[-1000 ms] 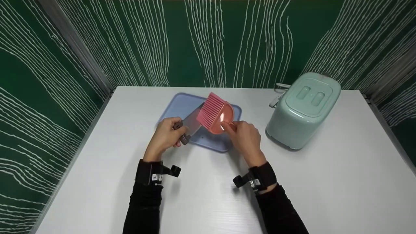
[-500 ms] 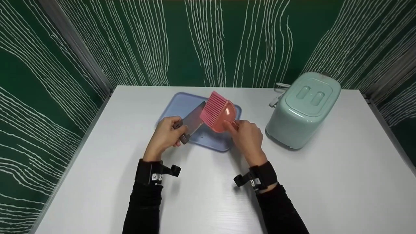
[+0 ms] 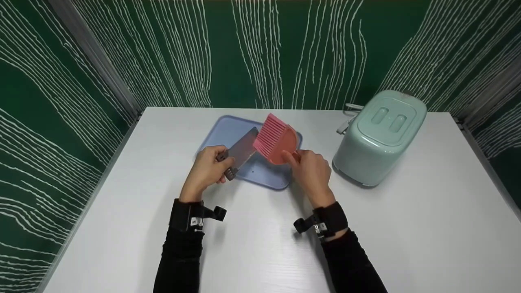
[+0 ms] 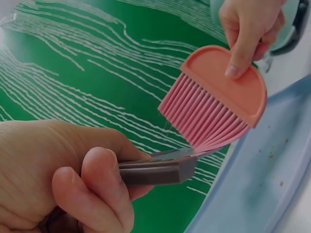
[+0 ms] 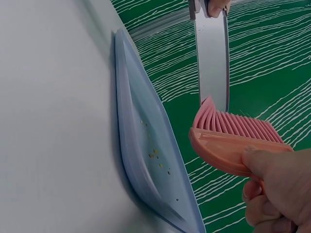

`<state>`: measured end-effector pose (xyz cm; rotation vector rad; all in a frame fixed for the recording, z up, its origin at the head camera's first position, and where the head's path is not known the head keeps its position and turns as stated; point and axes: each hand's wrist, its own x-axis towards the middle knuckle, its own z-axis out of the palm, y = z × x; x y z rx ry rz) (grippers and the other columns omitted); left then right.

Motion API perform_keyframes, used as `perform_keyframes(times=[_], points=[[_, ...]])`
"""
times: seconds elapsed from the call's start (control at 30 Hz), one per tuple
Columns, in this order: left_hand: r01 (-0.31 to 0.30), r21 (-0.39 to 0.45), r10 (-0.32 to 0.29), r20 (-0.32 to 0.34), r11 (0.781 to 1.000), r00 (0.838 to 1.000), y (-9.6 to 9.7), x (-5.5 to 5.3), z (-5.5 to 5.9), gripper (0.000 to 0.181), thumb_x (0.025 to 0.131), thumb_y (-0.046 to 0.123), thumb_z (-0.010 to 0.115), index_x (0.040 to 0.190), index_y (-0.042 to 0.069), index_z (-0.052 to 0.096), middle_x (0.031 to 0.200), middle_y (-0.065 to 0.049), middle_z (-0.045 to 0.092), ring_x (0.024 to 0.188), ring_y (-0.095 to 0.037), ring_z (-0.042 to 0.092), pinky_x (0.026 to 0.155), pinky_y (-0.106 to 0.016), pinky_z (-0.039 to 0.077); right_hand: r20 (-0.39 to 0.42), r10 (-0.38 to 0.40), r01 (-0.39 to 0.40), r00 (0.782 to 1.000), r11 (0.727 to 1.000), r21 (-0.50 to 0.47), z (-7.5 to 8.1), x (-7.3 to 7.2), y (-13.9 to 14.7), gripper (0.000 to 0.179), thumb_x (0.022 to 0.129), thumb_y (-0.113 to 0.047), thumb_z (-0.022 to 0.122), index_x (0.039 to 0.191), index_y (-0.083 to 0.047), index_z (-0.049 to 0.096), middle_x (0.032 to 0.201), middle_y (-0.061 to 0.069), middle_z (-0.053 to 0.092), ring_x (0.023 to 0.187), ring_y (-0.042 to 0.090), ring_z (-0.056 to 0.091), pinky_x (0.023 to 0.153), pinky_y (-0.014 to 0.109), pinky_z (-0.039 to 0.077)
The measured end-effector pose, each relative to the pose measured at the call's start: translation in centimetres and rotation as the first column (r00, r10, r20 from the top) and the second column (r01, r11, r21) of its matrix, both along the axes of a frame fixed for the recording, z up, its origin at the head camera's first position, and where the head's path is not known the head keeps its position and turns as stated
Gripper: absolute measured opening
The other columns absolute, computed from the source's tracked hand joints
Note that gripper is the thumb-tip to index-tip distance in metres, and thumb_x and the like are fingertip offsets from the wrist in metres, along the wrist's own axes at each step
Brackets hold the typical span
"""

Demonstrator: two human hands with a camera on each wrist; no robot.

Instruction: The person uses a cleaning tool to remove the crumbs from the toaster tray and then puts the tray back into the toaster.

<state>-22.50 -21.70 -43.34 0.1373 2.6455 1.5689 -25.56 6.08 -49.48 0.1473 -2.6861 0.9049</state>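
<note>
White surface (image 3: 252,240), green streaked wall (image 3: 224,53) beyond. Left hand (image 3: 208,167): fingers curled round a dark-handled blade (image 3: 244,149), extending far-right. Right hand (image 3: 311,173): pinching a pink brush (image 3: 276,140), held between the hands, bristles touching the blade. Underneath: blue tray (image 3: 226,130), small crumbs (image 5: 154,154). Right: mint-green toaster (image 3: 370,158). Brush handle mostly hidden by fingers; toaster cord (image 3: 353,107) partly hidden; sleeves (image 3: 179,260) cut off nearside.

2 curled hands (image 3: 206,167) (image 3: 311,173), apart

A mint-green toaster (image 3: 376,140) (two oblong marks on its top) stands on the white table (image 3: 431,228), a pale cord (image 3: 345,127) beside it. A white-streaked green wall (image 3: 222,57) rises behind.
</note>
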Motion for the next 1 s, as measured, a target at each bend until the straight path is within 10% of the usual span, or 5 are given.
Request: perform_keyframes(times=[1.0], points=[[-0.037,-0.057,0.037,0.003,0.998,0.999,-0.2,-0.2,-0.1,0.025,0.103,0.010,0.063,0.079,0.011,0.056,0.063,-0.003,0.063,0.042,-0.010,0.056,0.044,-0.020,0.047,-0.040,-0.032,0.030,0.999,0.998,-0.054,1.6,0.1,0.5,0.057,0.103,-0.051,0.069,0.064,-0.018,0.045,0.058,-0.003,0.038,0.053,0.016,0.035,0.051,0.031,0.021]])
